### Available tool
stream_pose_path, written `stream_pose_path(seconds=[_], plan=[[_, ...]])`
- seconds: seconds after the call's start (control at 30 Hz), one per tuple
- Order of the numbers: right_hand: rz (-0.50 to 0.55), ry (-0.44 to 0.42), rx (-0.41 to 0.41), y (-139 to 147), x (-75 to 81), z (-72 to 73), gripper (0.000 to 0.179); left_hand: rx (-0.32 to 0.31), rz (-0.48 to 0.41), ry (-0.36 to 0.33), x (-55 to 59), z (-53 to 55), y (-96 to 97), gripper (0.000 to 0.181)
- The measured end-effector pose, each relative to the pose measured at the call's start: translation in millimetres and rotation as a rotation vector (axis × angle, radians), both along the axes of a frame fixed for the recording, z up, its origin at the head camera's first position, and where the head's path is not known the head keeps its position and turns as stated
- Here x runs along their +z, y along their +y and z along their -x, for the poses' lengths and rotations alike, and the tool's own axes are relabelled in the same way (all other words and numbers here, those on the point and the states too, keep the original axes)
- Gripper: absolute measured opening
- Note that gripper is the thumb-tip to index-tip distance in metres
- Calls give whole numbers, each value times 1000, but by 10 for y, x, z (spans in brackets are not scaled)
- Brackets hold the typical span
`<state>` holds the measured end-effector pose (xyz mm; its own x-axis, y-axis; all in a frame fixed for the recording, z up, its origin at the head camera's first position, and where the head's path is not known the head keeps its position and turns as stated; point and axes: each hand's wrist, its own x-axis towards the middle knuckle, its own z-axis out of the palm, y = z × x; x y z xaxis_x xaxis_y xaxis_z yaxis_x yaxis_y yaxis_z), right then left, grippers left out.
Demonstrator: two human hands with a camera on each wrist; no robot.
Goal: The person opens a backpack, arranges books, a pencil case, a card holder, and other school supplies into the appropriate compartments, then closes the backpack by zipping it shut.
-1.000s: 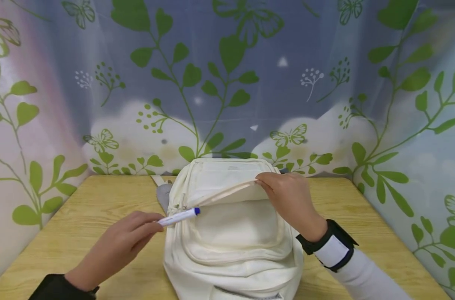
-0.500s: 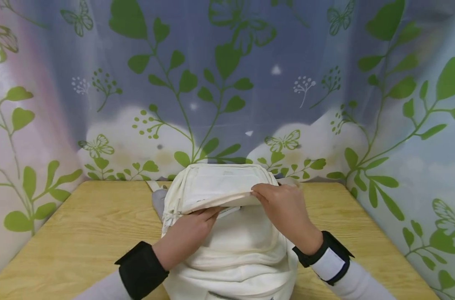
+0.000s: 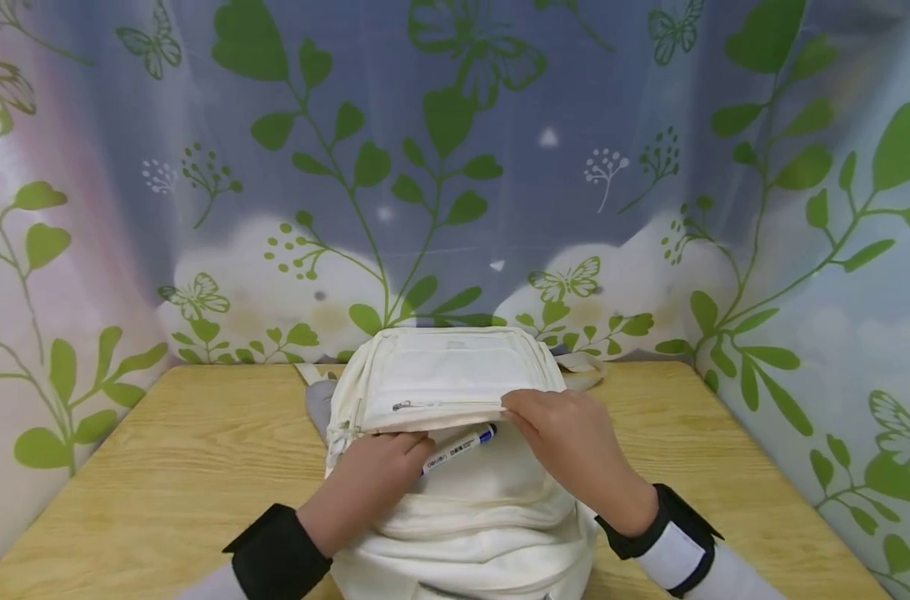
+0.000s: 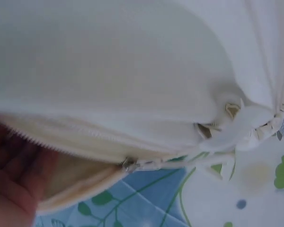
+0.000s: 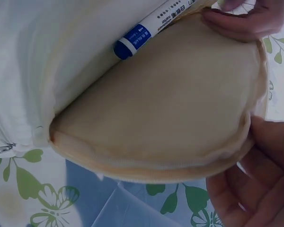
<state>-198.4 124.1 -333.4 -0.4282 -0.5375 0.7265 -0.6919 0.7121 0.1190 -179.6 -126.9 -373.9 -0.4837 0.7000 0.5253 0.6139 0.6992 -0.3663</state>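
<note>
A cream backpack [image 3: 395,533] leans on the table with its front pocket unzipped. My right hand [image 3: 567,450] pinches the edge of the pocket flap [image 5: 170,104] and keeps it raised, its tan inner side showing. A white marker with a blue cap [image 3: 458,450] lies slanted under the flap, cap end up to the right. My left hand [image 3: 380,475] reaches in from the left, fingers at the flap edge, right at the marker's tail. I cannot tell whether it still grips the marker. The left wrist view shows those fingers inside the opening, the marker hidden.
The backpack stands on a wooden table [image 3: 222,433]. A patterned curtain [image 3: 455,192] with green leaves and butterflies hangs behind and at both sides. A zipper pull [image 4: 130,164] is at the pocket's left corner, and a strap [image 3: 582,367] sticks out behind the bag.
My left hand has carried the marker rightward from beside the backpack to under the flap. The flap has come lower with my right hand. More of the marker shows than half a second ago.
</note>
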Motion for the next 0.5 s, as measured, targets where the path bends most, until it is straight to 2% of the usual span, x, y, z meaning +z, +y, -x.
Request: stream_pose_path(seconds=[0.07,0.13,0.17,0.2,0.23,0.27,0.3,0.37,0.43,0.5], plan=[[-40,-27,36,22,-61,-42,18,-144,-40,14,33,-115,-72,9],[-83,-33,73,53,-139,-78,23,-268,-102,43,65,-219,-167,17],[-103,-32,95,71,-183,-95,25,-306,-142,64,78,-251,-220,21],[-122,-27,116,89,-228,-112,26,-316,-191,91,90,-268,-276,25],[-142,-20,132,106,-271,-128,27,-295,-246,107,102,-271,-333,27],[-161,-16,148,118,-310,-141,28,-246,-300,110,113,-261,-393,28],[-175,-20,163,129,-347,-152,28,-184,-354,107,122,-235,-457,25],[-203,-41,186,143,-412,-165,27,-34,-442,58,130,-168,-576,17],[-230,-83,201,149,-464,-165,25,119,-482,-61,122,-110,-680,12],[-247,-129,216,157,-512,-159,23,221,-484,-223,74,-63,-758,18]])
